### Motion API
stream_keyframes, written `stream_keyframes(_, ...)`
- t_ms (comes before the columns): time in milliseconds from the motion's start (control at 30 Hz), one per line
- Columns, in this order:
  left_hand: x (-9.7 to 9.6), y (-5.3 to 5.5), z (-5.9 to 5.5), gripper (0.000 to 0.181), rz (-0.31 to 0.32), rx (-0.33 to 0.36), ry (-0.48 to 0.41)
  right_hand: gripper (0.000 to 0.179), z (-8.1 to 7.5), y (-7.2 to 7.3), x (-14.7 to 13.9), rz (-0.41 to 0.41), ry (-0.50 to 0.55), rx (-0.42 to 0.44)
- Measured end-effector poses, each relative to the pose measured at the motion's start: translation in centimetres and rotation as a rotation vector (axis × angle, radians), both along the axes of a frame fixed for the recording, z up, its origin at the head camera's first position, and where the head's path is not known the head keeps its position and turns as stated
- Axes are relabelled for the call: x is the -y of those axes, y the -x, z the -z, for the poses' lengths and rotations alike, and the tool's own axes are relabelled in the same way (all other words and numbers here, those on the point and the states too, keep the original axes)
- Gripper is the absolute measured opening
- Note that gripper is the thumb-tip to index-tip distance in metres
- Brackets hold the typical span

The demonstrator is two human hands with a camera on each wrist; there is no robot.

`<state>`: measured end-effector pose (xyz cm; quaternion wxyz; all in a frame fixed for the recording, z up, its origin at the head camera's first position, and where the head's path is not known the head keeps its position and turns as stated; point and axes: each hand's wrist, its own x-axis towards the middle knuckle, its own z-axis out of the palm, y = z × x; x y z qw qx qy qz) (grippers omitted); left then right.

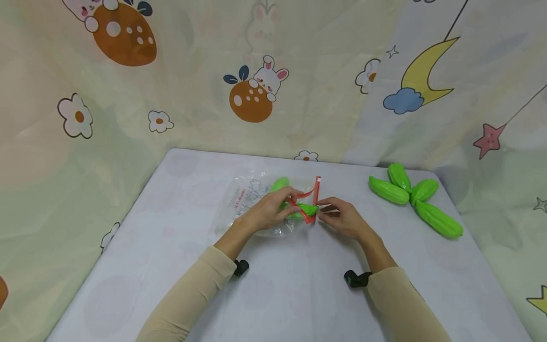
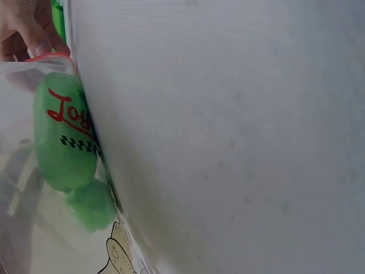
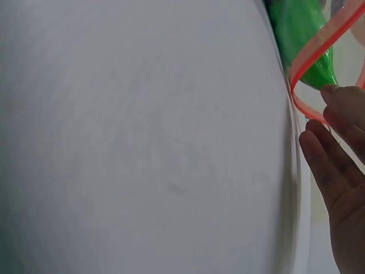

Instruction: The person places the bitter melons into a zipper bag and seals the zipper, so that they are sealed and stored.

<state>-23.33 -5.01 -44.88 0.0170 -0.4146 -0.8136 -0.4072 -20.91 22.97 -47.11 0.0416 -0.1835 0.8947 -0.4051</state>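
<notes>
A clear zip bag (image 1: 244, 202) with a red zip edge lies on the table, its mouth facing right. My left hand (image 1: 273, 206) pinches the red strip at the mouth. Inside the bag is a shiny green lobed thing (image 1: 307, 209), its pointed tip at the opening; a rounded lobe (image 2: 65, 134) shows through the plastic behind red "Toy" lettering. At the mouth, my right hand (image 1: 342, 218) has its thumb at the green tip (image 3: 324, 74), and its other fingers extend straight beside the red edge.
At the table's back right lies a similar green shape (image 1: 438, 219) of several long lobes meeting at a centre. A patterned cloth (image 1: 192, 80) hangs behind the white table (image 1: 282, 294). Black wrist devices (image 1: 356, 279) sit at both sleeves.
</notes>
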Motion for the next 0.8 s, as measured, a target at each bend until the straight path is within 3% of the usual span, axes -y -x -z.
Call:
stream_keyframes(233, 0.1, 0.0, 0.0, 0.027, -0.009, 0.014, 0.0, 0.041, -0.4, -0.4, -1.5, -0.018, 0.003, -0.049)
stream_keyframes(433, 0.2, -0.1, 0.0, 0.026, -0.018, 0.02, 0.003, 0.04, -0.7, -0.7, -4.0, 0.019, -0.069, -0.068)
stream_keyframes(800, 0.1, 0.0, 0.1, 0.027, -0.007, 0.02, 0.001, 0.037, -0.9, -2.1, -8.6, 0.055, -0.119, -0.236)
